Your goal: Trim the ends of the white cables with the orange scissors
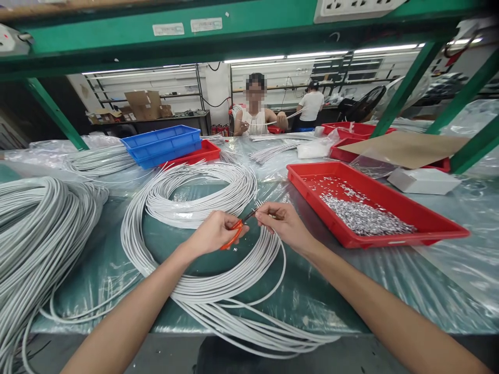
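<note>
My left hand [213, 231] is closed around a small orange-handled hand tool [234, 234] with narrow dark jaws. Whether it is pliers or scissors is too small to tell. The jaws point up and right to the fingertips of my right hand [286, 222], which are pinched together at the tool's tip. What they pinch is too small to make out. Under both hands lies a large coil of white cable [230, 288], its cable ends close to my right fingers. A second white coil [187, 210] overlaps it at the back.
A red tray [323, 221] of small shiny metal pieces [360, 215] stands at right. More white cable [42, 244] is heaped at left. Behind are a blue bin [163, 145], a white box [424, 181] and a co-worker [257, 117] holding cable. A green beam [253, 31] crosses overhead.
</note>
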Motion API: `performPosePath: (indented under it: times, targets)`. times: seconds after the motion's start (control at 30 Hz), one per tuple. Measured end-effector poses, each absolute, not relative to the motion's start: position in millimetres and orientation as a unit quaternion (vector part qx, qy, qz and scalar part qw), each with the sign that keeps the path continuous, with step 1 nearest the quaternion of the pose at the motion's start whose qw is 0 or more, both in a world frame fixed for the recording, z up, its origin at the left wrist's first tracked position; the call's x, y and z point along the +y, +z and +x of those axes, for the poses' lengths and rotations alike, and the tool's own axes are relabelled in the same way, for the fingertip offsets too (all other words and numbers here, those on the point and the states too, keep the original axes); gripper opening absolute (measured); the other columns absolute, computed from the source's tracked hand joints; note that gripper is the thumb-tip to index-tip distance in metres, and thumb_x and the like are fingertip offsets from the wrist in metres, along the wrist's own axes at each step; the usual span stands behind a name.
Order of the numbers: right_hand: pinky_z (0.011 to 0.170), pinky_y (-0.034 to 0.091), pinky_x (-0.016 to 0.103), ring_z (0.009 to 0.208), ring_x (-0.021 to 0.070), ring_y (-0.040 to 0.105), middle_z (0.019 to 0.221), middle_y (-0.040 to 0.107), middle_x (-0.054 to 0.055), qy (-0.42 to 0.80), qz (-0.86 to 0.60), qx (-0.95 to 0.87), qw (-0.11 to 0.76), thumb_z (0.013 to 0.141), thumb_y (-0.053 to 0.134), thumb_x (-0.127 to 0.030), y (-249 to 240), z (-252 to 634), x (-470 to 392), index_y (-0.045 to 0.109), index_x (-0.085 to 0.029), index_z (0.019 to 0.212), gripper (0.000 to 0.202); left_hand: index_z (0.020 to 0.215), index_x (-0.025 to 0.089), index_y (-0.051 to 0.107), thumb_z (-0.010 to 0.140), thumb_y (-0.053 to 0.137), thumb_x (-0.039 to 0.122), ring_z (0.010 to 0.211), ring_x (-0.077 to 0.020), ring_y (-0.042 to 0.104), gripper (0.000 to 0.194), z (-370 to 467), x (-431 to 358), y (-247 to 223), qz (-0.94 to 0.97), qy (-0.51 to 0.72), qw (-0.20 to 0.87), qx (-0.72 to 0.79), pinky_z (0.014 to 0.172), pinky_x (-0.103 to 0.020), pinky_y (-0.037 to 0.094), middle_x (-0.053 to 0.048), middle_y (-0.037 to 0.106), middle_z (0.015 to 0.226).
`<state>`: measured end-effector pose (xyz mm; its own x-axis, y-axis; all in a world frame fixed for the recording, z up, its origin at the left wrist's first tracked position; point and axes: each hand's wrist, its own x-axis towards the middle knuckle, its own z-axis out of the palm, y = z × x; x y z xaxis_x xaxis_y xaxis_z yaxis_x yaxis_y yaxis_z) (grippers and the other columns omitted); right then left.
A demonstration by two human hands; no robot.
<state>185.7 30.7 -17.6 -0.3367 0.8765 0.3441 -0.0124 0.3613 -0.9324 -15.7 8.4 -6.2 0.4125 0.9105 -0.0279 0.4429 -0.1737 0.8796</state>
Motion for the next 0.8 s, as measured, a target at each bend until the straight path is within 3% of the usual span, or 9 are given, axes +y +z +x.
performPosePath:
  times: [0.23,0.43,0.53,0.63,0.8]
  targets:
    - [0.056,0.039,0.026,0.063,0.0135,0.052,0.065,0.057,-0.001,0.345,-0.365,-0.696,0.513,0.084,0.063,-0.028,-22.4,180.6,23.9,0.058,-0.018,0.069,0.018,0.057,0.013,0.059,0.079,0.065,0.049,0.039,-0.0072,0.051,0.043,-12.0,3.3,1.2,0.709,0.263,0.475,0.450,0.041,-0.019,0.035,-0.001,0.061,0.053]
    - [0.064,0.039,0.030,0.065,0.0158,0.050,0.067,0.060,0.001,0.110,-0.383,-0.751,0.527,0.088,0.056,-0.018,-19.4,178.5,13.5,0.059,-0.020,0.071,0.018,0.059,0.013,0.060,0.077,0.067,0.050,0.038,-0.0081,0.053,0.042,-7.3,-0.4,0.3,0.676,0.269,0.514,0.455,0.038,-0.019,0.033,-0.001,0.063,0.055]
    - [0.066,0.039,0.031,0.067,0.0178,0.051,0.067,0.063,0.002,0.057,-0.369,-0.760,0.532,0.089,0.055,-0.018,-19.6,177.8,12.9,0.060,-0.021,0.071,0.019,0.058,0.013,0.058,0.076,0.067,0.053,0.037,-0.0080,0.051,0.044,-5.3,-0.7,-1.0,0.667,0.271,0.520,0.459,0.037,-0.019,0.032,-0.001,0.061,0.053]
    - [0.064,0.039,0.031,0.066,0.0183,0.051,0.068,0.065,0.003,0.095,-0.385,-0.743,0.539,0.089,0.057,-0.022,-21.8,176.3,16.3,0.062,-0.021,0.072,0.018,0.057,0.014,0.056,0.075,0.066,0.055,0.037,-0.0081,0.050,0.046,-4.3,1.3,-2.6,0.664,0.274,0.518,0.464,0.037,-0.019,0.031,-0.001,0.061,0.052]
    - [0.053,0.037,0.027,0.054,0.0144,0.049,0.062,0.057,0.000,0.295,-0.394,-0.672,0.553,0.090,0.057,-0.040,-27.0,176.0,27.5,0.063,-0.019,0.075,0.027,0.057,0.015,0.052,0.074,0.068,0.053,0.038,-0.0076,0.048,0.044,-5.0,8.8,-7.2,0.663,0.310,0.474,0.491,0.040,-0.020,0.032,0.000,0.060,0.054]
